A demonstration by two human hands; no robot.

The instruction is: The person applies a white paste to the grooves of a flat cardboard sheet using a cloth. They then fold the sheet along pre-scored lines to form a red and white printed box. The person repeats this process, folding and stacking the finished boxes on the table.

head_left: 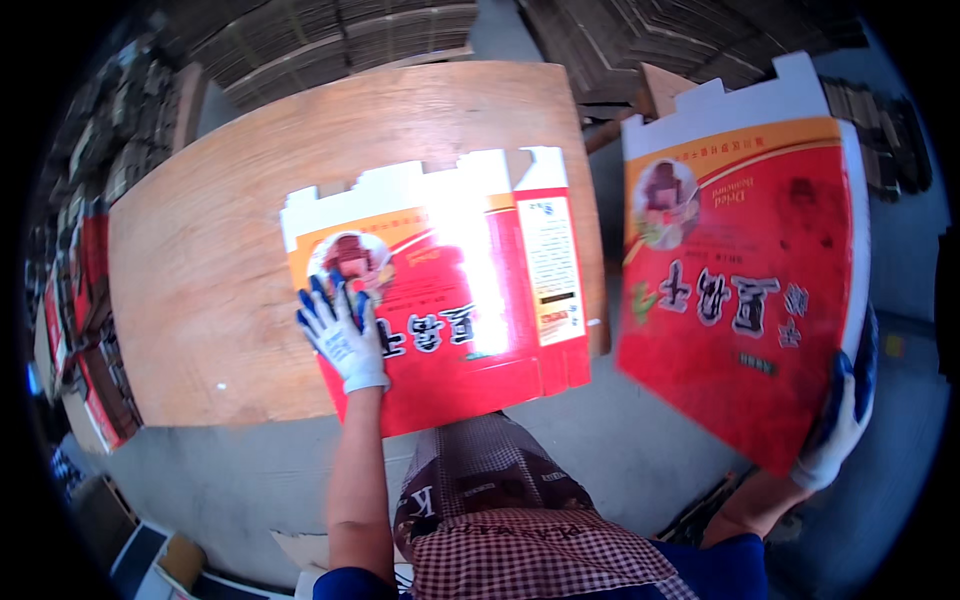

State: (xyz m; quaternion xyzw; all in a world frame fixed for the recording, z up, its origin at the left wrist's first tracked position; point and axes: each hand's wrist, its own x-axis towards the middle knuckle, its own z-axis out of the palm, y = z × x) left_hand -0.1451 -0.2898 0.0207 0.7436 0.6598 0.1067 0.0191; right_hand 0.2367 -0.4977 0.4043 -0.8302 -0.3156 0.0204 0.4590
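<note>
On the wooden table lies a flat red, orange and white printed carton sheet [440, 380], its notched white edge pointing away from me. My left hand [343, 335], in a white glove with blue fingertips, rests on this sheet with its fingers spread. Off the table's right side, my gloved right hand [846, 415] grips the right edge of a second carton sheet [720, 260] with the same print. That sheet is held up and tilted, apart from the table. Part of the right hand's fingers is hidden at the sheet's edge.
The plywood table [200, 290] spans the left and middle. Stacks of flat brown cardboard [310, 40] stand beyond it, with more cardboard [690, 40] at the far right. Piled cartons [95, 250] line the left side. Grey floor [240, 470] shows near me.
</note>
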